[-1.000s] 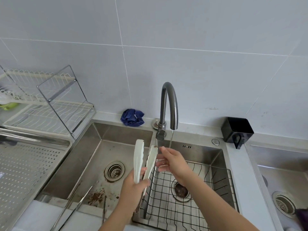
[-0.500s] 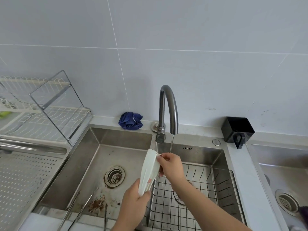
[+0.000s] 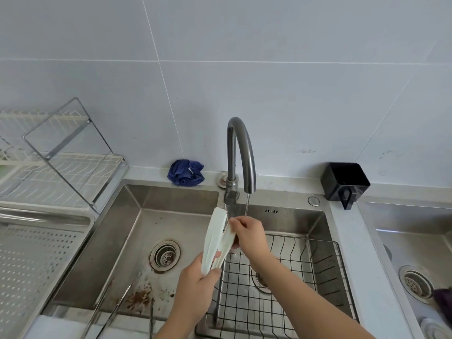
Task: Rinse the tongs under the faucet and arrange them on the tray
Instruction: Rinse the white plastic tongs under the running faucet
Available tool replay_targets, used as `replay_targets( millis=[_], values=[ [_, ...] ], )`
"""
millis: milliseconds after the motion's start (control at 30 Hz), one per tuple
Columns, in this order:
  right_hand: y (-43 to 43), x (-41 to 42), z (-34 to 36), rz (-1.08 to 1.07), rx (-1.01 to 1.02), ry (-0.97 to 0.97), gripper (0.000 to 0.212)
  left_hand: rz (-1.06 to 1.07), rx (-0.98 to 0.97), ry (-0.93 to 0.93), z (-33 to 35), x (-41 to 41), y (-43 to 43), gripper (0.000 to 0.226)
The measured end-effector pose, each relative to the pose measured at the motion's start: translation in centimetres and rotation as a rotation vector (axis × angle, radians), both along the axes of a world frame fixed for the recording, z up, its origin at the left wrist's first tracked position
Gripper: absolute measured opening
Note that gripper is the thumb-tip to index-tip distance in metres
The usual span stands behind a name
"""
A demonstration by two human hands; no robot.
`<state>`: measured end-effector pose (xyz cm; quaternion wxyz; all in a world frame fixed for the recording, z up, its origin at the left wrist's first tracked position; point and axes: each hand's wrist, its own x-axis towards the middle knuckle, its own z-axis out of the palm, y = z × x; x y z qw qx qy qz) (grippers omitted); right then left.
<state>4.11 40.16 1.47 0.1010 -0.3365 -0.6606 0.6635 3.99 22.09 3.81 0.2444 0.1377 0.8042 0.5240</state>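
White plastic tongs [image 3: 215, 238] stand upright over the divider between the two sink basins. My left hand [image 3: 195, 287] grips their lower end. My right hand [image 3: 248, 234] pinches one arm near its tip, just left of the thin water stream falling from the curved grey faucet [image 3: 241, 152]. A perforated steel tray [image 3: 31, 263] lies at the left. Metal tongs [image 3: 115, 307] lie in the dirty left basin near its front edge.
A black wire basket [image 3: 315, 272] sits in the right basin. A blue cloth [image 3: 186, 172] lies behind the sink, a black holder [image 3: 344, 181] stands at the right, a white dish rack [image 3: 58, 172] at the left. Another sink [image 3: 413, 265] lies far right.
The tongs' arms have closed together from spread apart, and my right hand moved from open fingers beside them to pinching one arm. The view has dropped a little.
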Motion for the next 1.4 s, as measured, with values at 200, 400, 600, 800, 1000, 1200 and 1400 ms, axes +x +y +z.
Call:
replay_targets(
  millis=[200, 400, 600, 800, 1000, 1200, 1400],
  values=[
    [1.2, 1.0, 0.0, 0.020, -0.211, 0.101, 0.026, -0.022, -0.008, 0.067, 0.3, -0.3, 0.5, 0.028],
    [1.1, 1.7, -0.4, 0.092, -0.236, 0.101, 0.018, 0.003, -0.024, 0.097, 0.3, -0.3, 0.5, 0.020],
    [1.1, 1.3, -0.4, -0.008, -0.127, 0.017, 0.032, -0.077, -0.077, 0.132, 0.0, -0.2, 0.3, 0.018],
    [1.2, 1.9, -0.7, 0.130, -0.254, 0.026, 0.019, -0.086, -0.139, 0.140, 0.2, -0.9, 0.1, 0.021],
    [0.9, 1.8, -1.4, 0.052, -0.169, -0.006, 0.021, -0.145, -0.195, 0.163, 0.6, -1.2, 0.7, 0.026],
    [0.6, 2.2, -2.1, 0.059, -0.115, -0.060, 0.031, -0.152, -0.281, 0.218, 0.6, -1.3, 0.3, 0.025],
    [1.1, 1.8, -1.4, 0.112, -0.258, 0.039, 0.021, -0.150, -0.284, 0.262, 1.1, -1.4, 0.1, 0.032]
  ],
)
